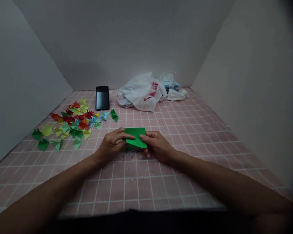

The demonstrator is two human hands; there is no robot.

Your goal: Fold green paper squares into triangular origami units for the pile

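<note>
A folded sheet of green origami paper (136,138) stands between my hands at the middle of the pink grid mat (146,182). My left hand (111,145) pinches its left edge, and my right hand (156,146) grips its right edge with the thumb on top. Part of the sheet's lower layer is hidden behind my fingers. To the left lies a loose heap of small folded paper pieces (72,123) in red, yellow, green and blue, apart from both hands.
A black smartphone (102,98) lies at the back of the mat. Behind it to the right sit a crumpled white plastic bag (141,92) and a patterned packet. Pale walls rise on the left, right and back. A few small scraps lie near my hands.
</note>
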